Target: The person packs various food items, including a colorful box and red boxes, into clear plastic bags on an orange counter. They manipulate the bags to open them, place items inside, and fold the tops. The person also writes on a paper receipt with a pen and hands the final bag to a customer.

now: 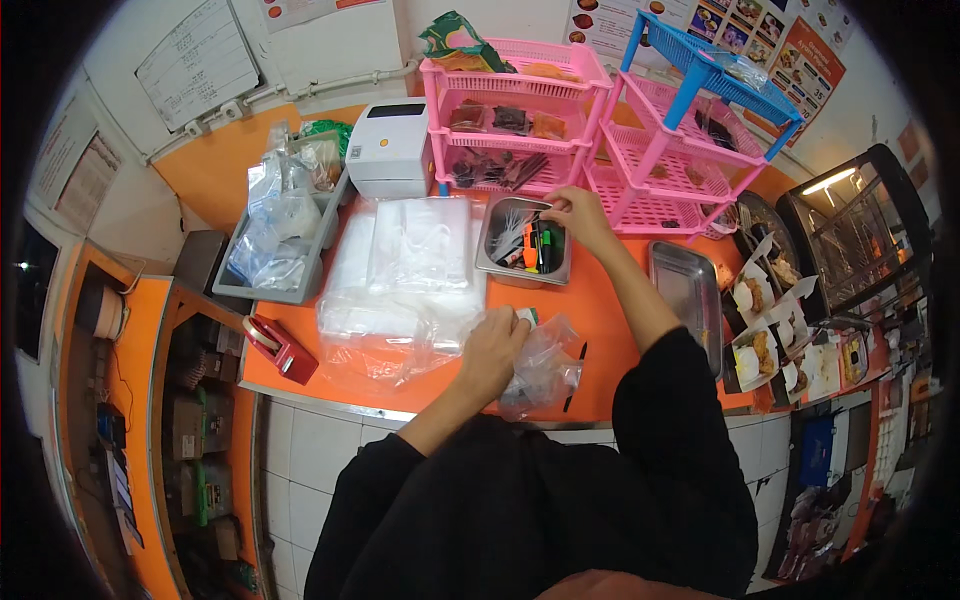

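My left hand (493, 349) is closed around the gathered top of a clear plastic bag (541, 375), whose body lies on the orange counter; a small green and white bit shows beside the fingers. At the right back rim of a square steel container (523, 277) is my right hand (576, 214), fingers bent together; whether they pinch anything cannot be told. Markers (546, 251), an orange highlighter (529, 246) and white plastic strips (510, 232) stand or lie in the container. A thin black pen (575, 377) rests on the counter right of the bag.
Stacked clear plastic bags (420, 247) lie left of the container. Farther left are a grey divided tray (304, 281), a red tape dispenser (281, 350) and a white label printer (390, 150). Pink basket racks (517, 90) stand behind. On the right are a steel tray (686, 300) and boxed food (754, 360).
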Demonstrator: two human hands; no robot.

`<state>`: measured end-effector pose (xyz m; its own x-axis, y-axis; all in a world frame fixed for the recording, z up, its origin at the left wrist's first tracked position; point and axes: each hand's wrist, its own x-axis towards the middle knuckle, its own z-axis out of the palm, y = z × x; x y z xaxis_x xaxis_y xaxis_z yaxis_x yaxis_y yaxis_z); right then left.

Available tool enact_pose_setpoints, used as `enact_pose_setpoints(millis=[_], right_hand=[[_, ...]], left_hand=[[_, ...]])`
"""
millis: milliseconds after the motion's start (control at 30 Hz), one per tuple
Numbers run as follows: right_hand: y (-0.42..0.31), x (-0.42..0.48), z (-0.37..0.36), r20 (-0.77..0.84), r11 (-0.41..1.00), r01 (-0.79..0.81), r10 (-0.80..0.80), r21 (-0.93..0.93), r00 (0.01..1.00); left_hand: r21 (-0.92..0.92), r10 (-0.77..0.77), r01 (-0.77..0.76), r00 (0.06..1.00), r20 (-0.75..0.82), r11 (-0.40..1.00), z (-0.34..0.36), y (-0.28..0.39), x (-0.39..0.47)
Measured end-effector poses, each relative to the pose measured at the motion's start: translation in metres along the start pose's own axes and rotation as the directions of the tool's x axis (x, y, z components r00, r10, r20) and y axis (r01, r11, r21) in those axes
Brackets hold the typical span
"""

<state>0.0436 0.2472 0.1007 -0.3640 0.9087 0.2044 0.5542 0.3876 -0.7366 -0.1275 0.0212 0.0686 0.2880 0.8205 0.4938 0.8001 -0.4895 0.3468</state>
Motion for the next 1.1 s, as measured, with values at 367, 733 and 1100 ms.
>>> enact_pose_setpoints(millis=[367, 733, 1100], right_hand=[[-0.042, -0.188, 0.041, -0.018, 0.977, -0.01, 0.015, 0.213, 1.0], [-0.044, -0.192, 0.064, -0.106, 0.96, 0.171, -0.15, 0.222, 0.983], [-0.058, -0.207, 0.07, -0.315, 0.953, 0.301, -0.277, 0.029, 0.908]], left_hand=[[-0.461, -0.211, 0.271, 0.961, 0.179, 0.845, -0.011, -0.022, -0.033], [-0.082, -0.051, 0.034, 0.976, -0.213, 0.996, -0.027, 0.006, -0.01], [-0.743, -0.624, 0.496, 0.77, 0.136, 0.45, 0.0, -0.014, -0.012]])
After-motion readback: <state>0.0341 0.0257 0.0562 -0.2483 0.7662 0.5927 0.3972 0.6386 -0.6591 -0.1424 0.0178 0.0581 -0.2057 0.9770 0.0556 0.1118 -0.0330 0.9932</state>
